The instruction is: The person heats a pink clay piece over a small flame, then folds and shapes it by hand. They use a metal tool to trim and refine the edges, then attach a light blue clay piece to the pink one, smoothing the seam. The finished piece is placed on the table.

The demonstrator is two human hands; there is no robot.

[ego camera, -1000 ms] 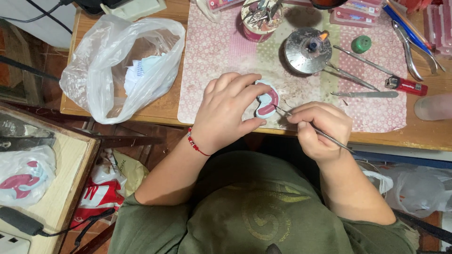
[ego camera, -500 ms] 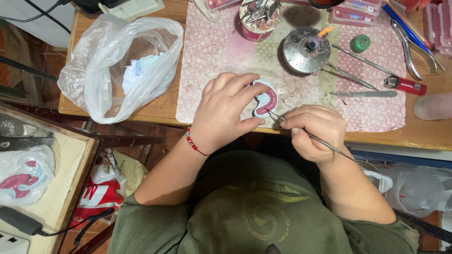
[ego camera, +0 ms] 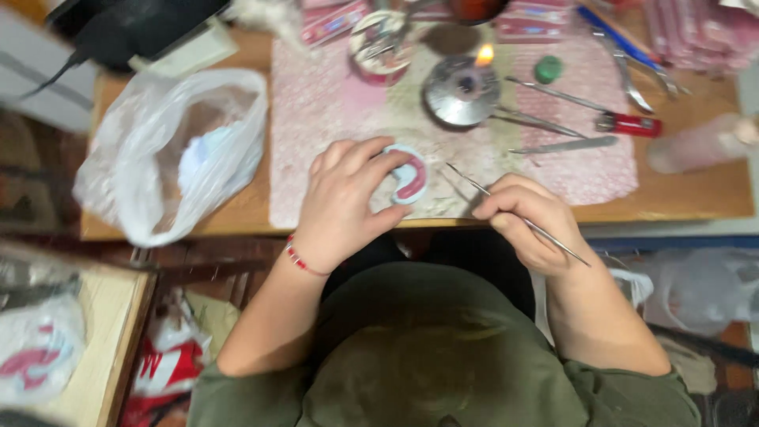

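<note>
Gripping the dental cast (ego camera: 409, 175), left hand (ego camera: 348, 202); right hand (ego camera: 528, 217) pinches metal pick (ego camera: 514, 213) just beside.

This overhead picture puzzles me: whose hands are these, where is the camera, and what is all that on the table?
The camera sits on the person's head and looks straight down, so you see their own two arms reaching out from a green top. There is no machine here, only bare hands.

The left hand holds a small white model with a pink curved band, which looks like a dental cast. The right hand pinches a thin metal pick, its tip close to the model but not touching it.

They work at a wooden table covered by a pink patterned mat. On it are a small lit burner, metal hand tools, a green cap and a crumpled plastic bag.
</note>
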